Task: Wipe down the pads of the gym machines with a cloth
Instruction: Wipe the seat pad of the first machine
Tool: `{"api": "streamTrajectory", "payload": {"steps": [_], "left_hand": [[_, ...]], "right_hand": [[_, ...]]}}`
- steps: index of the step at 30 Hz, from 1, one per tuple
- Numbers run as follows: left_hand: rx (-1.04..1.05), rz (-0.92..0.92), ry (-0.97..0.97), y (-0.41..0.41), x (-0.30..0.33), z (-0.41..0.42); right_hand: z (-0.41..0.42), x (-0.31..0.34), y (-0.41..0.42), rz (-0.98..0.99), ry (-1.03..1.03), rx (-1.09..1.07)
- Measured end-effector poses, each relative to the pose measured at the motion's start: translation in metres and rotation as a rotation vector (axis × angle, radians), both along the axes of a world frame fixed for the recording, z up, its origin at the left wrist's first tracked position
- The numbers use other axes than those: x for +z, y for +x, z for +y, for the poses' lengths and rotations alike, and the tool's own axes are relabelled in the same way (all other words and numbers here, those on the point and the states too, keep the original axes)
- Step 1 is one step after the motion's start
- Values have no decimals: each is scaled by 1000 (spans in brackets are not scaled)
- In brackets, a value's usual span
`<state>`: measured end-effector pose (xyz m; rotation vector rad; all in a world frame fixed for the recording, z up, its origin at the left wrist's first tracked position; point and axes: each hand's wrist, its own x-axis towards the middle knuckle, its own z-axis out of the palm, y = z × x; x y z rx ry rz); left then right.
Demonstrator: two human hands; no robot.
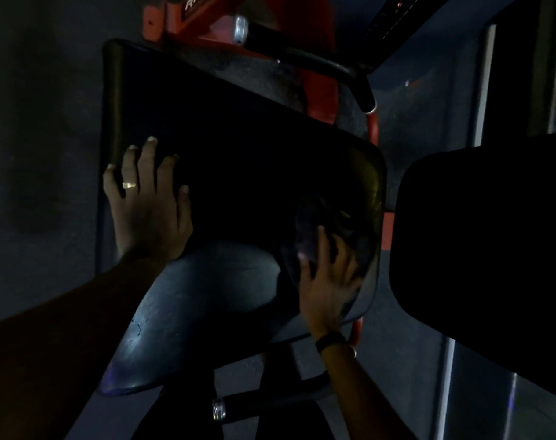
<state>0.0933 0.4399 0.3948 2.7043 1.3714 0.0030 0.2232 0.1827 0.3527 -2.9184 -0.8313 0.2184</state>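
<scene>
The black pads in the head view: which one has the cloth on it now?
The large back pad, under both hands. The right hand presses the cloth onto its lower right corner; the seat pad and side pad are untouched.
</scene>
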Motion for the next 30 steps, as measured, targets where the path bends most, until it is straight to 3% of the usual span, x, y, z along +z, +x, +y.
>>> {"api": "streamTrajectory", "payload": {"steps": [4, 7, 9, 11, 14, 16, 18, 20, 23, 26, 28, 30], "left_hand": [[12, 14, -13, 2, 1, 0], [8, 9, 18, 1, -2, 1], [-12, 27, 49, -1, -3, 0], [-5, 13, 35, 0, -3, -1], [17, -12, -5, 2, 0, -1], [7, -26, 7, 1, -1, -1], [0, -27, 20, 0, -2, -1], [4, -29, 15, 0, -3, -1], [3, -28, 57, 0, -6, 0], [-4, -11, 112, -2, -8, -1], [-2, -11, 103, -2, -9, -2], [2, -30, 79, -1, -8, -2]], "right_hand": [[62, -22, 75, 22, -6, -566], [148, -23, 141, 105, 144, -803], [186, -18, 147, 102, 125, -675], [196, -5, 123, 37, 110, -357], [150, 11, 68, -17, 158, 17], [93, 13, 34, 39, 154, 118], [43, 9, 24, 30, 91, 59], [28, -5, 49, -14, 13, -155], [70, -29, 114, -118, -24, -481], [144, -24, 155, -2, 84, -683], [176, -16, 143, 26, 107, -586], [186, -5, 107, 17, 170, -325]]}}
